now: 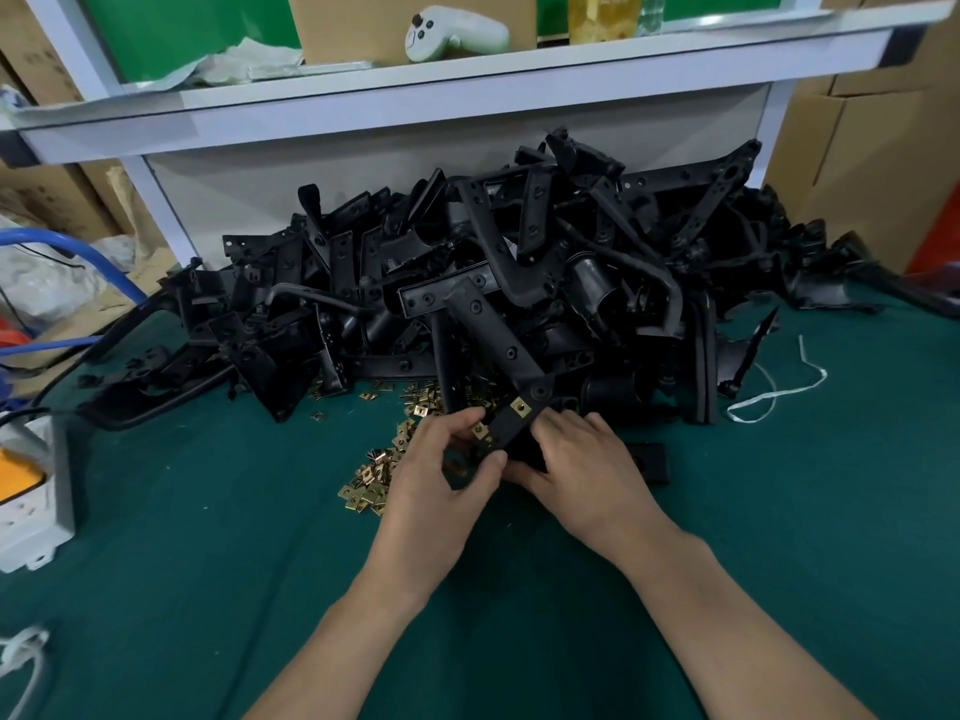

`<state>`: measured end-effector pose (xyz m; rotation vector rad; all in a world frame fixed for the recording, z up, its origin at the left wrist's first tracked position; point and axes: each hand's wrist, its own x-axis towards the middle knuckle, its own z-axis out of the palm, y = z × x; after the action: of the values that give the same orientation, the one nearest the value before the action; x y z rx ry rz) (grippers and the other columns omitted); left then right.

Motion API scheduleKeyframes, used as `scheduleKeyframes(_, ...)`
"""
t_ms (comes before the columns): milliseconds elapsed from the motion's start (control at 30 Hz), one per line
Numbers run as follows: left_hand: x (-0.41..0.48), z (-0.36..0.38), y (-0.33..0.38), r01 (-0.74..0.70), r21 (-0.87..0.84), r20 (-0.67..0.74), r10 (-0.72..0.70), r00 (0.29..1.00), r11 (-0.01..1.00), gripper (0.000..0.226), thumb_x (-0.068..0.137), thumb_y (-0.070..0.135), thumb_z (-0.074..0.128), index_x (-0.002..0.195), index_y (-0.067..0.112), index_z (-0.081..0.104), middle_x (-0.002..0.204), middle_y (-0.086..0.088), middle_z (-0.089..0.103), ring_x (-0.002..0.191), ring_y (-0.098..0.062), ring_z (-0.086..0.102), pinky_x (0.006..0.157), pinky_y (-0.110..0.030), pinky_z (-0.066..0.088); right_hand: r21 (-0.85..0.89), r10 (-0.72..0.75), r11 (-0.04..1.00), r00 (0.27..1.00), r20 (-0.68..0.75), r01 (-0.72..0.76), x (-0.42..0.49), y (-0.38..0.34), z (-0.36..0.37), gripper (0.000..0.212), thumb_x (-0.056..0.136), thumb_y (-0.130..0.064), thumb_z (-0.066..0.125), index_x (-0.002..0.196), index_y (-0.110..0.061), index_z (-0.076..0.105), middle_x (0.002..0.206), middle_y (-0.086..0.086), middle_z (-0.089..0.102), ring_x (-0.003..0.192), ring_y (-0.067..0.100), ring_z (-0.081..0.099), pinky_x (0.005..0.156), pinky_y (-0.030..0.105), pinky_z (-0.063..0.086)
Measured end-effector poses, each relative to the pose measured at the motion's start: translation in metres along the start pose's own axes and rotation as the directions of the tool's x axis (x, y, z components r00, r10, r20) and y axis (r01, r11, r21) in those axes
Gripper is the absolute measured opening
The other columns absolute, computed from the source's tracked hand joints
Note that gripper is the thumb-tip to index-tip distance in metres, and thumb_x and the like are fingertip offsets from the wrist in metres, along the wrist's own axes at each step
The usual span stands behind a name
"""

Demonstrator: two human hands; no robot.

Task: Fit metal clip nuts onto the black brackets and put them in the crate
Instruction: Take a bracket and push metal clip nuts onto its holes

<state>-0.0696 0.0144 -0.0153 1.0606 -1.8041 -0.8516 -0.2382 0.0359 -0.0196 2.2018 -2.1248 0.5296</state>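
Fingers (470,426) press clip nut (481,432) onto bracket (511,426), green mat (208,511).

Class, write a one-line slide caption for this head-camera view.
Both hands press a brass clip nut onto a black bracket.

1. Two bare forearms come up from the lower edge of the view; no sleeve, cuff or glove covers either one.
2. The left hand (441,475) is bare, with no ring, watch or band on the parts that show.
3. The right hand (587,472) is equally bare, its wrist uncovered and unmarked.
4. The fingernails that show on both hands are short and plain, without any polish.
5. Nothing of the person beyond the hands and forearms is in view, so no clothing can be told.
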Motion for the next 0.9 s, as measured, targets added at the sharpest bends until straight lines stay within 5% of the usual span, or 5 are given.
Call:
scheduleKeyframes(467,0.001,0.001,-0.006,-0.109,0.147,-0.033,0.115,0.993,0.983,0.033,0.091,0.027,0.073,0.124,0.029,0.066,0.111,0.033,0.054,0.109,0.011,0.054,0.090,-0.001,0.036,-0.006,-0.012,1.000,1.000,-0.008,0.012,0.000,0.001,0.000,0.056,0.091,-0.065,0.035,0.118,-0.021,0.056,0.111,-0.007,0.061,0.106,0.014,0.055,0.089,0.026,0.028)
scheduleKeyframes(633,0.001,0.004,-0.008,-0.064,0.178,-0.008,0.066,0.998,0.982,0.038,0.092,0.040,0.068,0.126,0.049,0.052,0.112,0.033,0.054,0.113,0.012,0.050,0.089,0.002,0.033,0.014,-0.011,1.000,1.000,-0.030,0.011,-0.001,0.001,0.000,0.051,0.091,-0.061,0.039,0.114,-0.019,0.057,0.107,-0.006,0.062,0.103,0.016,0.056,0.087,0.028,0.030)
scheduleKeyframes(767,0.001,0.001,-0.011,-0.031,0.272,0.024,0.026,0.999,0.962,0.049,0.088,0.059,0.058,0.132,0.036,0.057,0.119,0.022,0.057,0.114,0.002,0.052,0.099,-0.024,0.047,0.039,-0.008,0.999,0.998,-0.056,0.010,-0.001,0.000,0.001,0.044,0.093,-0.057,0.048,0.110,-0.018,0.058,0.102,-0.005,0.062,0.098,0.017,0.056,0.085,0.029,0.030)
scheduleKeyframes(900,-0.001,0.001,-0.006,-0.150,0.350,-0.032,0.172,0.985,0.925,0.042,0.091,0.047,0.063,0.122,0.019,0.068,0.103,0.014,0.060,0.099,-0.009,0.057,0.080,-0.038,0.056,0.046,-0.010,0.999,0.998,-0.066,0.013,-0.002,0.000,0.001,0.042,0.094,-0.055,0.051,0.109,-0.017,0.059,0.102,-0.005,0.062,0.097,0.017,0.056,0.085,0.029,0.031)
